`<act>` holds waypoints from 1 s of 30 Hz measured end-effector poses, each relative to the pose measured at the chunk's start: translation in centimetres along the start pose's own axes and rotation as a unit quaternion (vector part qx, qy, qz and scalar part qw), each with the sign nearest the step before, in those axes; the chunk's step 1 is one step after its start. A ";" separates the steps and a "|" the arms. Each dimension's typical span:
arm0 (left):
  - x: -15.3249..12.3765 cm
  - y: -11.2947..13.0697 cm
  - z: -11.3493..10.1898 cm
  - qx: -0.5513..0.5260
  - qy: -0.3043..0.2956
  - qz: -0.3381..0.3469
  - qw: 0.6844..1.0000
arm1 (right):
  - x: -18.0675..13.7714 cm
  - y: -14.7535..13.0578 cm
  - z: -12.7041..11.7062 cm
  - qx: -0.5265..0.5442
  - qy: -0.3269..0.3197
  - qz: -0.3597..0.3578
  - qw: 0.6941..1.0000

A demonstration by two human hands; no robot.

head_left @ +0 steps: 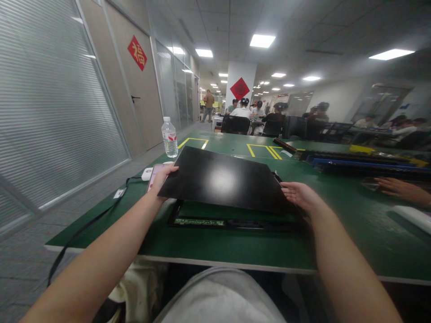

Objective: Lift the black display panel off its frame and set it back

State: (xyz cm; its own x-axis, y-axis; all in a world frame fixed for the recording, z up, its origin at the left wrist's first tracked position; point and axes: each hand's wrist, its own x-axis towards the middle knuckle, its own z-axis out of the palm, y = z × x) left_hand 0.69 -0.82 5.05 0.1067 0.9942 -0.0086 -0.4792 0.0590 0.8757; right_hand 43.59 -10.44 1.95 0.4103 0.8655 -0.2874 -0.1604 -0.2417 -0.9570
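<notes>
A black glossy screen panel (pixel 218 181) is held above the table between my two hands, tilted, with a ceiling light mirrored in its face. At its left edge, my left hand (pixel 163 179) grips it with the thumb on top. My right hand (pixel 298 195) supports the right edge, fingers stretched along it and partly hidden. Below the panel lies a dark frame (pixel 259 224) with a green circuit board strip (pixel 198 221) along its near side. The panel covers much of the frame.
On the left of the green table (pixel 111 229) are a water bottle (pixel 169 138), a pink-screened phone (pixel 154 176), a white plug (pixel 147 174) and a black cable (pixel 84 226). Dark and blue strips (pixel 363 163) lie at right, near another person's hand (pixel 402 189) and a white object (pixel 414 219).
</notes>
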 end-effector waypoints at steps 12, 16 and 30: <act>0.1 -0.7 -0.1 0.047 -0.014 -0.022 0.999 | -1.0 -0.5 0.4 -0.088 0.135 -0.024 0.987; 0.7 -1.5 -0.7 0.068 -0.054 -0.004 0.996 | -0.7 -0.4 0.1 -0.126 0.162 -0.041 0.978; 0.5 -2.4 -0.5 0.151 0.004 0.003 0.989 | 1.5 1.2 -2.0 -0.288 0.213 -0.091 0.929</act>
State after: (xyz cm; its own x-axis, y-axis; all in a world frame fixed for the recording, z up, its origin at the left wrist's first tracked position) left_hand 1.42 -0.46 2.68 0.0962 0.9954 -0.0051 -0.1985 0.0242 0.9798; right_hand 45.85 -10.31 0.26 0.7214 0.6925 0.0099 0.4034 -0.4084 -0.8188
